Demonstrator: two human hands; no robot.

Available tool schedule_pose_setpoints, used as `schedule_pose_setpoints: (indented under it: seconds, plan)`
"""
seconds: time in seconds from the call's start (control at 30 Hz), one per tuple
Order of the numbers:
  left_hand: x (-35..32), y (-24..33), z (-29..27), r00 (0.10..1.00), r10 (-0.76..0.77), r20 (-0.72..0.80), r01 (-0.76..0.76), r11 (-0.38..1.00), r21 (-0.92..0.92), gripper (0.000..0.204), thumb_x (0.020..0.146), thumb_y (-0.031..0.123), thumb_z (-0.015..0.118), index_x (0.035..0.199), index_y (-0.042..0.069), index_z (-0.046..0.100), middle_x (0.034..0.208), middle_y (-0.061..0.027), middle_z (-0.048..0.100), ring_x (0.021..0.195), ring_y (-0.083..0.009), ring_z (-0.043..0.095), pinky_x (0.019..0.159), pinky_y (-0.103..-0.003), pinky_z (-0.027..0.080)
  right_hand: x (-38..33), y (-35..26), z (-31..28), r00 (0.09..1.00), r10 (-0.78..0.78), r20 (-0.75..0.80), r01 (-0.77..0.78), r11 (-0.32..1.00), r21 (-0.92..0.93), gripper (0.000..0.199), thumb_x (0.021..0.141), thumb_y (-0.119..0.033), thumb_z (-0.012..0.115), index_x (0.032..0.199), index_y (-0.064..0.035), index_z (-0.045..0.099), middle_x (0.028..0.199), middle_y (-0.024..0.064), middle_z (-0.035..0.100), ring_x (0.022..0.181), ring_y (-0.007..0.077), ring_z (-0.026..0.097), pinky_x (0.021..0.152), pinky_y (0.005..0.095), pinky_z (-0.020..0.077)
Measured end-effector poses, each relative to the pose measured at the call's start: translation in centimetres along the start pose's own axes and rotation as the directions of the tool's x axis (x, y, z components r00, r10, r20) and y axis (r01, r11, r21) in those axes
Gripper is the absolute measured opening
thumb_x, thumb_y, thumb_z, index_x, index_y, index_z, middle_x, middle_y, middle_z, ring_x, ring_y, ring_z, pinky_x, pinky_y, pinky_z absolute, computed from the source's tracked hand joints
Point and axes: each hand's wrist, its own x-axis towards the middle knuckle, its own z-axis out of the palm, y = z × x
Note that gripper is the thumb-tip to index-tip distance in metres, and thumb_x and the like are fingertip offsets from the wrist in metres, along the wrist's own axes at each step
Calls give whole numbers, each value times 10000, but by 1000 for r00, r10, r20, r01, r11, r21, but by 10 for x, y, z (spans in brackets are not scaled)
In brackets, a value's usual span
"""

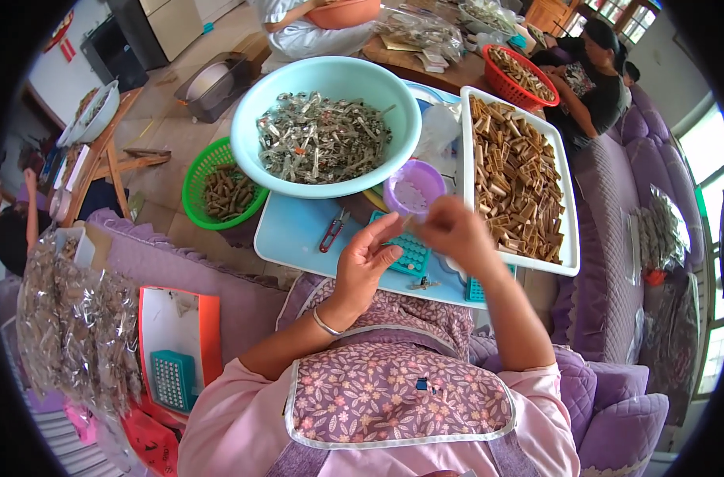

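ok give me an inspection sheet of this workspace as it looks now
surface: light blue table top, crowded, little bare space
job's things: teal grid tray under the hands; small purple cup just beyond them
clutter: large pale blue bowl of silvery pieces; white tray of tan sticks; green basket of brown pieces off the table edge; red-handled snips lying loose
grippers: left hand open, palm up; right hand fingers curled, whether it pinches a piece cannot be told
cables: nothing seen
surroundings: purple sofa; another person at a red basket; clear bags to the left
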Motion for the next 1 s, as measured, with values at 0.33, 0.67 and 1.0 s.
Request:
schedule_pose_setpoints:
  seconds: [0.33, 0.67, 1.0]
  plan:
    - [-7, 10, -43, 976, -126, -176, 114, 991, -76, 316, 903, 116, 643, 1198, 42, 561, 1044, -60, 634, 885, -122, 593, 788, -255, 475, 150, -24, 44, 914, -397, 78, 405, 890, -210, 267, 766, -94, 680, 1016, -28, 615, 808, 121, 650, 775, 254, 654, 727, 349, 517]
    - [-17, -6, -45, 938, -270, -217, 252, 962, -108, 288, 921, 125, 617, 1191, 48, 551, 1068, -56, 640, 888, -110, 595, 746, -250, 464, 282, 0, 118, 915, -220, 337, 379, 752, -539, 249, 786, -69, 555, 1001, -133, 664, 954, 177, 642, 948, 359, 623, 832, 461, 486]
    - [-2, -8, -40, 935, -215, -282, 193, 976, -103, 255, 929, 117, 603, 1170, 49, 554, 1026, -17, 636, 870, -83, 595, 723, -228, 452, 198, -34, 29, 781, -625, 11, 587, 728, -353, 208, 767, -7, 635, 964, -41, 690, 877, 143, 620, 823, 293, 602, 769, 362, 490]
